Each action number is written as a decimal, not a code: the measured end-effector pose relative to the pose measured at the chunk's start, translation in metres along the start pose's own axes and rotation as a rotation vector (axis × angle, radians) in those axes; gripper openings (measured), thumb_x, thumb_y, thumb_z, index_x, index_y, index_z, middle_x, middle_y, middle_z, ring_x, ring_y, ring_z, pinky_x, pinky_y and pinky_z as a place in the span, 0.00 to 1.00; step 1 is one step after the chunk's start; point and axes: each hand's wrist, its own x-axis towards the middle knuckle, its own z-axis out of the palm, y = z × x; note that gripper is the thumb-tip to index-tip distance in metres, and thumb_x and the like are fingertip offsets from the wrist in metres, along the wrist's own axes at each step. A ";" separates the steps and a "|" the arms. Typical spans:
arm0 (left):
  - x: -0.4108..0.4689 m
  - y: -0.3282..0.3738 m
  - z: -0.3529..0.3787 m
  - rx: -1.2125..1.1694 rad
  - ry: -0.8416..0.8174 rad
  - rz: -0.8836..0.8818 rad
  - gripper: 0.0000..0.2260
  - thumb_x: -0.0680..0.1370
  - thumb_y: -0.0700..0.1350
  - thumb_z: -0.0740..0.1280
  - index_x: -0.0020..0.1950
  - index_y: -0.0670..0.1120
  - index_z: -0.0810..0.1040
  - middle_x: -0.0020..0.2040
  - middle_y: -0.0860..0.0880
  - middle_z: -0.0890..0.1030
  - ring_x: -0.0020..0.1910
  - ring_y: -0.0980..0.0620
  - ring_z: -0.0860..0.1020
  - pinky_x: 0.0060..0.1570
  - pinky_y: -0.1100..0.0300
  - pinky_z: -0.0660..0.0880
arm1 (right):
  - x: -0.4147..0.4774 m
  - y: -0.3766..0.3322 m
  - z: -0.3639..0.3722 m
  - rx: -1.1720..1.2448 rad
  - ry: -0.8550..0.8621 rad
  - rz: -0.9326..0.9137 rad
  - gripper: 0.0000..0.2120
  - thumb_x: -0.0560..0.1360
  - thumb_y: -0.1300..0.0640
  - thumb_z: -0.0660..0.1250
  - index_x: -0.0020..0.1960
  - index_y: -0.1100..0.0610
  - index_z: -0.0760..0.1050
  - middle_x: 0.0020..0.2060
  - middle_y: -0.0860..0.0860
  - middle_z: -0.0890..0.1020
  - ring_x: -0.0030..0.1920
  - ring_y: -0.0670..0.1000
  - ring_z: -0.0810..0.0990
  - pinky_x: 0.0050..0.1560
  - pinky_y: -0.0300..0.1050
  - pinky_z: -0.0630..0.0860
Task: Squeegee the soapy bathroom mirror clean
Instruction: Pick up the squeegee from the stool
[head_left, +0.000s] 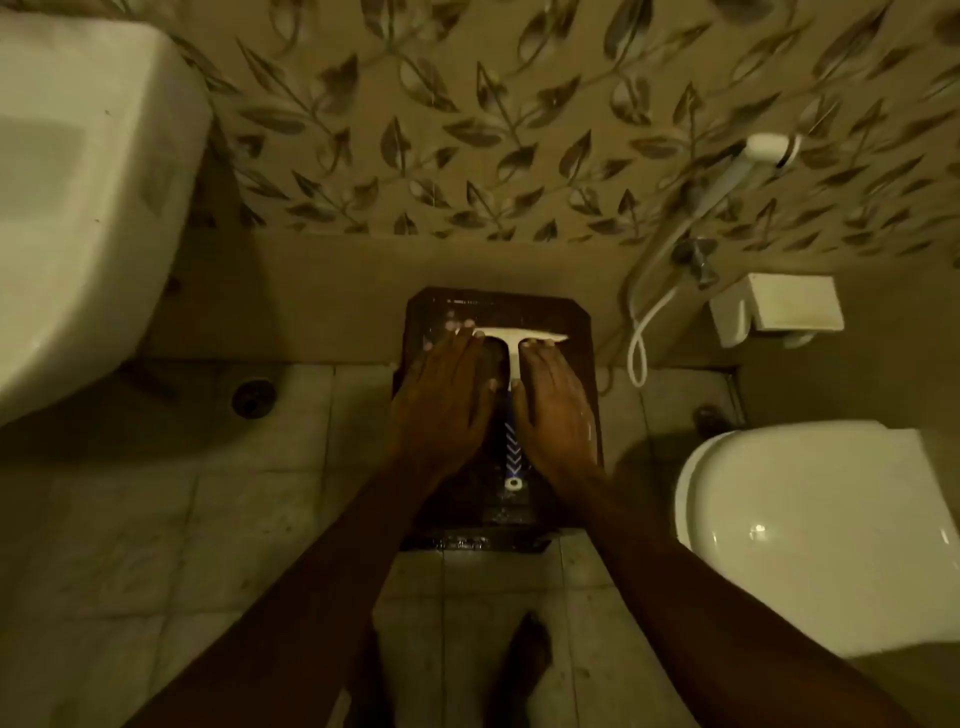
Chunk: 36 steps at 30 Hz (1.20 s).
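Pressing flat, left hand (441, 400) and right hand (553, 410) flanked the squeegee (514, 358) handle, fingers straight, neither grip holding anything. The squeegee lay on the mirror (519, 312), itself on the floor (260, 493). Likely best: blade square, even pressure, one straight pull.

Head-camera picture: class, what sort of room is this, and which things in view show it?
Probably a bathroom: a white ceramic toilet with its lid shut, a white hand sprayer on a white hose against the leaf-patterned wall, and a white ceramic basin.
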 end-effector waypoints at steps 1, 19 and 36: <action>-0.001 -0.005 0.011 -0.014 -0.019 -0.017 0.24 0.82 0.53 0.50 0.74 0.43 0.62 0.74 0.44 0.64 0.75 0.51 0.55 0.72 0.55 0.52 | 0.001 0.005 0.010 0.005 -0.007 0.010 0.25 0.80 0.49 0.53 0.74 0.58 0.66 0.73 0.54 0.68 0.75 0.51 0.61 0.72 0.46 0.59; -0.001 -0.026 -0.057 -0.023 -0.006 -0.049 0.24 0.81 0.51 0.54 0.74 0.42 0.62 0.75 0.44 0.63 0.76 0.48 0.56 0.73 0.53 0.52 | 0.020 -0.047 0.020 0.389 0.113 0.532 0.07 0.78 0.55 0.65 0.55 0.55 0.72 0.37 0.46 0.76 0.37 0.46 0.77 0.41 0.50 0.78; -0.050 0.001 -0.308 -0.092 0.290 -0.041 0.21 0.81 0.52 0.56 0.71 0.42 0.67 0.68 0.43 0.72 0.71 0.47 0.66 0.68 0.53 0.62 | -0.046 -0.300 -0.153 0.763 0.407 0.311 0.06 0.78 0.52 0.68 0.48 0.53 0.74 0.38 0.49 0.81 0.37 0.47 0.80 0.35 0.33 0.74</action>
